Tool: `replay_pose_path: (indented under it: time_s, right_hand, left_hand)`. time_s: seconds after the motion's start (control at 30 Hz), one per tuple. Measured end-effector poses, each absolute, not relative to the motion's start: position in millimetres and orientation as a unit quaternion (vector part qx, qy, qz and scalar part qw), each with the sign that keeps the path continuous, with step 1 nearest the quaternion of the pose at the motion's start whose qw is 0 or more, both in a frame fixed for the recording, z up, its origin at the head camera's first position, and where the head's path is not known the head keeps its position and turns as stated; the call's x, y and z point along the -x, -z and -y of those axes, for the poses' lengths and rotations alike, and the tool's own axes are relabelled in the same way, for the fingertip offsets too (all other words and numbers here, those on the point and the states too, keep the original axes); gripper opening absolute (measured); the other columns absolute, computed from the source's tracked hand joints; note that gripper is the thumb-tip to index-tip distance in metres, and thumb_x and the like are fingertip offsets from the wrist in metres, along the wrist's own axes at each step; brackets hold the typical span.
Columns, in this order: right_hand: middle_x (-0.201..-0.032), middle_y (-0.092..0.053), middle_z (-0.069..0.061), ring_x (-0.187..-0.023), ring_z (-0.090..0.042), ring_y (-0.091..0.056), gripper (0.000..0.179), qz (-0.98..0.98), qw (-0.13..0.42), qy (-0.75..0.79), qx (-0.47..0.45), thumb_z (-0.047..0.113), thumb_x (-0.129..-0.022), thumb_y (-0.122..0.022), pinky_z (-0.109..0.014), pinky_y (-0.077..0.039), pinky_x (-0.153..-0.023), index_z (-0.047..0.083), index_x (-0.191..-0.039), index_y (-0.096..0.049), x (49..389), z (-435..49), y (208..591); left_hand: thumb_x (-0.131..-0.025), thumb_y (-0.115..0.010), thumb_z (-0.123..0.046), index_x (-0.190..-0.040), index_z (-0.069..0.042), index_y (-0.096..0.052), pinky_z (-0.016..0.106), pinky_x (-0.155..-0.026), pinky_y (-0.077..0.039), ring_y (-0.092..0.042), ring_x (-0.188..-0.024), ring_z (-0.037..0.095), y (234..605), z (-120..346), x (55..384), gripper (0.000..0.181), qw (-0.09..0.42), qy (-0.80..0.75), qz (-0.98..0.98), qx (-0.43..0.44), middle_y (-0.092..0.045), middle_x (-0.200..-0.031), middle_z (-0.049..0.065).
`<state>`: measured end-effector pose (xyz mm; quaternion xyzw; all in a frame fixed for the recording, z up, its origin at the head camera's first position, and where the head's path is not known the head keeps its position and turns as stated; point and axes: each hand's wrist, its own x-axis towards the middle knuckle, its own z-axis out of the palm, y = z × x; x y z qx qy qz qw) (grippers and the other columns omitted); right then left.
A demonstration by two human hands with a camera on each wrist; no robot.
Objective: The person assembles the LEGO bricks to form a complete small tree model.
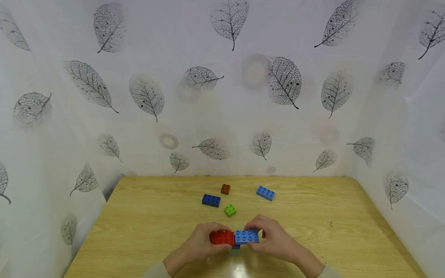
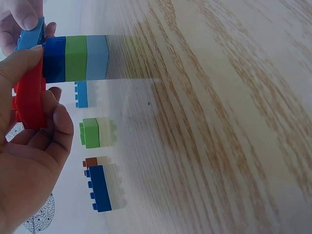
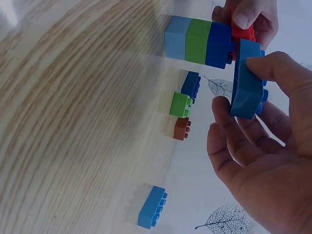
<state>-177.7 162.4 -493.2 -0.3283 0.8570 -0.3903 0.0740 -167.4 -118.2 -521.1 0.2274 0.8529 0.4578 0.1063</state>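
A small tower of toy building bricks stands on the table, with a light blue brick (image 2: 97,57) lowest, a green brick (image 2: 76,58) over it and a dark blue brick (image 2: 54,59) above. My left hand (image 1: 203,243) grips a red brick (image 1: 222,237) that lies on one side of the tower's top and juts out leftward. Between thumb and fingers, my right hand (image 1: 277,239) pinches a blue eight-stud brick (image 1: 246,236) beside the red one. In the right wrist view this blue brick is slightly tilted, with dark blue studs showing next to its underside.
Behind the tower lie a loose lime green brick (image 1: 230,210), a dark blue brick (image 1: 211,200), a brown-orange brick (image 1: 225,188) and, farther right, another blue brick (image 1: 265,193). A leaf-patterned white curtain (image 1: 243,114) hangs around the wooden table (image 1: 143,219) at its back and sides.
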Motion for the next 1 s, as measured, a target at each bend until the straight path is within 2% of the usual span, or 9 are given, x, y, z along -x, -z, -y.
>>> replay_pose_path:
  time_s: [0.27,0.63,0.83,1.0]
  right_hand:
    - [-0.110,-0.067,0.005,-0.091,0.000,-0.054,0.028,-0.856,0.076,0.391,0.329,0.019,-0.091,-0.081,-0.025,-0.053,-0.074,0.016,-0.117,-0.072,177.5,-159.8,495.4]
    - [-0.111,-0.067,0.004,-0.091,0.000,-0.055,0.029,-0.856,0.073,0.391,0.329,0.017,-0.091,-0.081,-0.027,-0.053,-0.074,0.016,-0.118,-0.072,177.6,-158.9,498.4]
    - [-0.111,-0.067,0.003,-0.090,-0.001,-0.054,0.028,-0.857,0.061,0.389,0.333,0.017,-0.091,-0.081,-0.029,-0.054,-0.072,0.017,-0.117,-0.073,176.8,-156.8,500.1]
    - [-0.110,-0.068,0.003,-0.094,-0.002,-0.057,0.026,-0.851,0.050,0.392,0.345,0.015,-0.090,-0.081,-0.032,-0.056,-0.078,0.015,-0.115,-0.074,177.3,-156.0,501.5]
  left_hand:
    - [-0.093,-0.082,-0.038,-0.129,-0.016,-0.073,0.022,-0.086,-0.051,-0.063,-0.106,0.007,520.9,118.3,168.4,0.043,0.108,-0.456,-0.854,-0.228,-0.073,-0.127,0.002]
    - [-0.092,-0.083,-0.038,-0.127,-0.020,-0.074,0.022,-0.086,-0.051,-0.063,-0.106,0.006,521.6,119.0,168.3,0.040,0.107,-0.455,-0.854,-0.229,-0.073,-0.126,0.002]
    - [-0.092,-0.083,-0.037,-0.128,-0.017,-0.074,0.023,-0.087,-0.051,-0.063,-0.106,0.007,521.2,118.2,168.6,0.042,0.110,-0.454,-0.855,-0.226,-0.074,-0.126,0.001]
    - [-0.092,-0.083,-0.037,-0.127,-0.017,-0.074,0.023,-0.088,-0.051,-0.064,-0.106,0.007,519.3,117.6,168.2,0.041,0.110,-0.450,-0.857,-0.224,-0.074,-0.125,0.001]
